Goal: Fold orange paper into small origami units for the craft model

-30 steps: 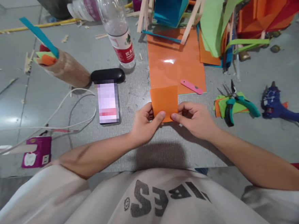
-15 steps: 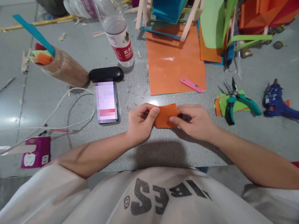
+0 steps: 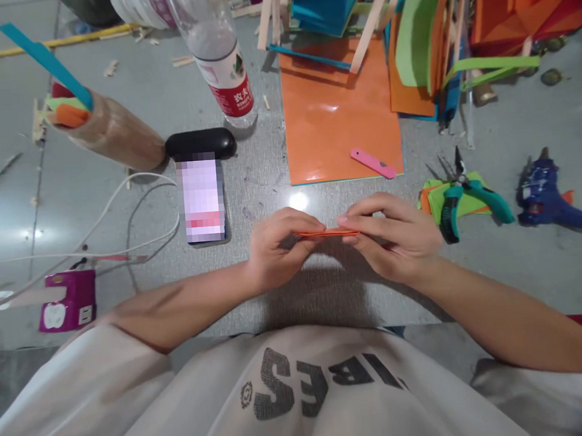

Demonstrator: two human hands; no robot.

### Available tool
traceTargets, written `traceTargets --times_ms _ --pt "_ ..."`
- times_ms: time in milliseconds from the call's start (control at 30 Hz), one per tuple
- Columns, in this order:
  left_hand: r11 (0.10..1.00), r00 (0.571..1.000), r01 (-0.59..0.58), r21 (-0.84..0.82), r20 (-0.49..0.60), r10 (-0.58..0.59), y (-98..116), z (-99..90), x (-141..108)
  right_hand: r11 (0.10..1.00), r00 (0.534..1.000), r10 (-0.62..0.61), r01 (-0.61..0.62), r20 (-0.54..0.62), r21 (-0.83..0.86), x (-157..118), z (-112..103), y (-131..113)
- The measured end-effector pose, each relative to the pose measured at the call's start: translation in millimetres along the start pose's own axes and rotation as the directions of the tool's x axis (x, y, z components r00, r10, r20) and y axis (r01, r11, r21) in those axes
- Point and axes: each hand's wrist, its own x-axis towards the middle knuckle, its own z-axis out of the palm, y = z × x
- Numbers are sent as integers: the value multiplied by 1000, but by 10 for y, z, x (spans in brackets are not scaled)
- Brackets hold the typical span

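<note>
A folded orange paper (image 3: 329, 233) is seen edge-on as a thin strip above the grey table, near the table's front edge. My left hand (image 3: 286, 248) pinches its left end between thumb and fingers. The right end is gripped by my right hand (image 3: 392, 237), thumb below and fingers above. Beyond the hands lies a larger orange sheet (image 3: 334, 128) with a pink cutter (image 3: 373, 164) on its lower right part.
A phone (image 3: 203, 201) and black case (image 3: 201, 144) lie left, near a bottle (image 3: 232, 92) and a wooden cup (image 3: 120, 133). Teal-handled pliers (image 3: 483, 198) and a blue glue gun (image 3: 541, 190) lie right. Paper-and-stick structures (image 3: 329, 6) stand behind.
The folded orange paper has turned from showing its flat face to edge-on. My right hand has shifted slightly right, with its fingers now over the paper's top.
</note>
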Motion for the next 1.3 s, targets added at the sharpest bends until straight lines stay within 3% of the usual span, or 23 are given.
traceTargets --times_ms 100,200,433,667,733,833,1000,1133,1300 --pt "995 997 -77 59 -22 78 -22 -1 1 1000 1000 8 -8 22 5 9 -6 0" --pt "995 995 -101 2 -23 101 -27 4 6 999 1000 6 -7 17 45 6 0 4" --pt "992 995 103 -77 -6 -103 1 -17 14 982 979 166 -175 -121 -66 -88 -13 -11" --pt "950 953 303 -69 24 -302 -4 0 -2 967 932 235 -252 -275 -28 -70 18 -17" --pt "924 925 380 -47 -7 -380 5 5 -14 948 922 307 -319 -237 -14 -16 33 -24" --pt "902 896 431 -33 -98 -432 20 8 -21 912 911 409 -409 -43 5 63 39 -22" --pt "880 860 468 -79 -187 -474 8 20 0 892 878 445 -451 175 -3 103 37 27" --pt "884 863 456 -105 -192 -468 -21 30 28 903 885 409 -427 222 40 92 56 55" --pt "872 865 484 -78 -108 -490 13 24 38 916 908 399 -401 124 -9 95 51 71"
